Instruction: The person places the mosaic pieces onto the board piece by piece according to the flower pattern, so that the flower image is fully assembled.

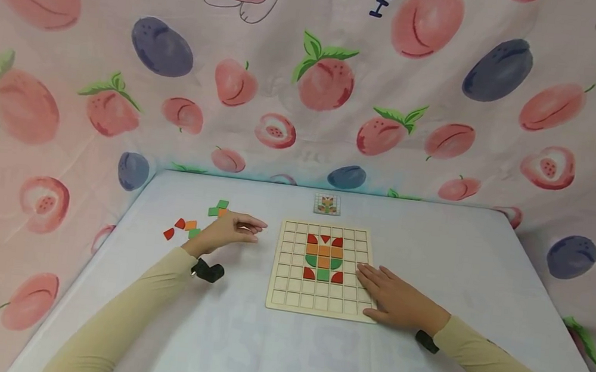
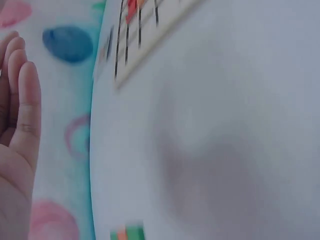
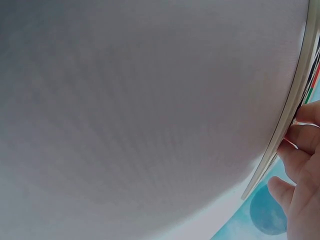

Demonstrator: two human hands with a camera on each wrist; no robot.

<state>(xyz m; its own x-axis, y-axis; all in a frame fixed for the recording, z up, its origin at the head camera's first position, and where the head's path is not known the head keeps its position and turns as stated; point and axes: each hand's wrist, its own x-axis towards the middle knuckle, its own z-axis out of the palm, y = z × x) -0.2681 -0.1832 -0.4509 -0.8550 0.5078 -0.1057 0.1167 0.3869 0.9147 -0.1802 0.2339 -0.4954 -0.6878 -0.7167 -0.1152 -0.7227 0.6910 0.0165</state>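
A pale wooden grid board (image 1: 288,284) lies on the table with colored tiles set in its middle columns. Red curved pieces and a red triangle (image 1: 325,239) top the pattern, orange squares (image 1: 325,251) and green curved pieces (image 1: 311,260) come below, and a green square (image 1: 323,275) sits between two red pieces. My left hand (image 1: 226,231) hovers left of the board, fingers extended, thumb apart, nothing visible in its grasp. My right hand (image 1: 400,298) lies flat with its fingers on the board's right edge; the right wrist view shows those fingers (image 3: 305,140) at the rim.
Loose tiles lie left of the board: red ones (image 1: 169,233), a green one (image 1: 194,233), an orange one (image 1: 190,225), and a green and orange cluster (image 1: 213,211) behind the left hand. A small pattern card (image 1: 327,204) sits beyond the board, before a fruit-print cloth (image 1: 302,144).
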